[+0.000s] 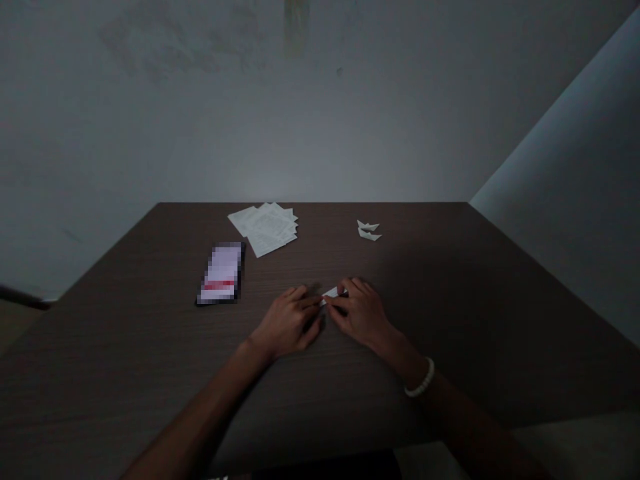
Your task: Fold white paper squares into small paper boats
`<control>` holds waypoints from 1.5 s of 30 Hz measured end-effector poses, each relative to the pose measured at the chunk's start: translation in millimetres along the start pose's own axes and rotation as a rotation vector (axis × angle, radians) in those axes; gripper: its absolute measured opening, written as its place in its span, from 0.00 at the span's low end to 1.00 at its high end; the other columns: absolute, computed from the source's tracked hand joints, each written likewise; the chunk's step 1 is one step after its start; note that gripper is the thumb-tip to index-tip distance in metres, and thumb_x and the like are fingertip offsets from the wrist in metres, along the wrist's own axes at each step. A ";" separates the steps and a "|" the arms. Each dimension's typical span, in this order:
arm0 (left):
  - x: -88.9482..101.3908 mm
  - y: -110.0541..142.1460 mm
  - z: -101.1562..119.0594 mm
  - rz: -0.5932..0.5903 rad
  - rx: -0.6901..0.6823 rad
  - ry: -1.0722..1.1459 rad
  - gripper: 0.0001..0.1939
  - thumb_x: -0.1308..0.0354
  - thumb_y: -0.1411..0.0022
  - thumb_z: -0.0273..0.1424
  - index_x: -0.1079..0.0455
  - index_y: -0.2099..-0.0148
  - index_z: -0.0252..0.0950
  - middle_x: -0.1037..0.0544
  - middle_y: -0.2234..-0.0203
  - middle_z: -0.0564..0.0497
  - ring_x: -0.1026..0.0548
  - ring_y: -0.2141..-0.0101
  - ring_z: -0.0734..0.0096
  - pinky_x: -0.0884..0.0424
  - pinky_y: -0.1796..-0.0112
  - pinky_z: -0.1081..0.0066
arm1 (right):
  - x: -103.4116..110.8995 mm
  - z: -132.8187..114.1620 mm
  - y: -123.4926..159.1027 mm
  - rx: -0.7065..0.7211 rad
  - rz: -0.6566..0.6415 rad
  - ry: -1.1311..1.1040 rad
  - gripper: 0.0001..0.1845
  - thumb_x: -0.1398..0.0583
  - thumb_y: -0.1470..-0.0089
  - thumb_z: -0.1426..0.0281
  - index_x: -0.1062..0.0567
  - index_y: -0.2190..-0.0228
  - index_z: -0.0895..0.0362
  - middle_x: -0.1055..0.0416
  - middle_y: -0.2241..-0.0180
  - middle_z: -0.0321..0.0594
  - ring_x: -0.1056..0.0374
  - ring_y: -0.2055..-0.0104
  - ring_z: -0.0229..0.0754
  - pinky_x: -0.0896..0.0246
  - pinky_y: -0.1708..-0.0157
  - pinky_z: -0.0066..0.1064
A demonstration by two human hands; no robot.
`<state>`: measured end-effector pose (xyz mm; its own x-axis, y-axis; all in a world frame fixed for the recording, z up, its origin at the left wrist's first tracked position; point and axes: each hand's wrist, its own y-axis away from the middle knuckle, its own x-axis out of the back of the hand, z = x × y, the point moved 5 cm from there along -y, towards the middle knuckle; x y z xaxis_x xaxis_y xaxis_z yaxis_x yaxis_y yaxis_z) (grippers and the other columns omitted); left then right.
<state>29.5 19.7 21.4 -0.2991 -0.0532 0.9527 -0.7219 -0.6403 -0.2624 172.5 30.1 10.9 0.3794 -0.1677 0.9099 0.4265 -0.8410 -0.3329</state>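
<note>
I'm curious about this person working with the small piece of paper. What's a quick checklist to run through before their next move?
Both hands on the paper: ok. The left hand and right hand both reach the small white folded paper.
Fold lines crisp: cannot tell. Fingers cover much of the paper.
Phone away from the hands: ok. The pixelated phone lies off to the left.
Loose papers apart from the hands: ok. The stack of printed sheets sits toward the far edge of the table.
Finished shapes apart from the hands: ok. The two small folded paper shapes sit far right.
Enough light: not ok. The scene is dim.

Matt wood-grain tabletop [430, 320], folded white paper [331, 293]
</note>
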 end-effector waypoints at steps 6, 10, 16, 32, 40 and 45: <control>-0.3 0.9 0.2 0.033 -0.007 -0.027 0.15 0.51 0.35 0.34 0.25 0.57 0.33 0.22 0.57 0.44 0.31 0.57 0.56 0.33 0.58 0.56 | 1.8 9.4 -0.9 -0.055 0.012 0.002 0.09 0.42 0.42 0.66 0.19 0.66 0.49 0.31 0.66 0.39 0.40 0.61 0.42 0.48 0.62 0.35; -1.1 0.8 -0.1 0.016 -0.014 -0.025 0.14 0.51 0.36 0.33 0.25 0.57 0.33 0.23 0.55 0.44 0.31 0.58 0.57 0.32 0.59 0.58 | 4.2 20.6 -0.5 -0.110 0.030 0.049 0.10 0.42 0.42 0.65 0.20 0.68 0.51 0.31 0.67 0.40 0.40 0.62 0.42 0.48 0.63 0.35; -0.9 0.9 -0.7 0.012 -0.015 -0.019 0.13 0.49 0.36 0.33 0.26 0.57 0.33 0.23 0.56 0.45 0.31 0.59 0.57 0.32 0.59 0.58 | 5.7 24.1 0.8 -0.142 0.051 0.083 0.10 0.42 0.41 0.66 0.20 0.68 0.51 0.31 0.67 0.42 0.40 0.61 0.44 0.47 0.62 0.36; -2.9 -2.1 2.1 0.003 0.058 0.001 0.12 0.50 0.35 0.33 0.28 0.58 0.34 0.24 0.57 0.44 0.31 0.58 0.58 0.32 0.57 0.58 | 0.6 14.3 0.4 -0.087 -0.002 0.060 0.13 0.43 0.40 0.67 0.23 0.55 0.49 0.33 0.63 0.42 0.40 0.59 0.45 0.48 0.62 0.36; -3.1 -1.2 1.0 0.023 0.079 0.014 0.11 0.49 0.36 0.32 0.29 0.55 0.35 0.25 0.52 0.46 0.31 0.57 0.57 0.32 0.57 0.58 | 3.6 19.7 0.8 -0.159 0.050 0.099 0.11 0.44 0.40 0.67 0.21 0.63 0.51 0.32 0.66 0.42 0.40 0.61 0.45 0.48 0.63 0.36; -2.4 -1.0 1.3 0.024 0.067 0.000 0.11 0.50 0.36 0.31 0.28 0.57 0.35 0.25 0.52 0.45 0.31 0.58 0.58 0.33 0.58 0.58 | 5.5 24.3 3.1 -0.212 0.068 0.142 0.10 0.42 0.43 0.67 0.20 0.67 0.52 0.31 0.68 0.43 0.40 0.61 0.46 0.47 0.64 0.37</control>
<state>31.7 19.4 19.5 -0.3159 -0.0687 0.9463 -0.6710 -0.6889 -0.2740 195.9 39.1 8.8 0.2757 -0.2854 0.9179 0.2164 -0.9120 -0.3486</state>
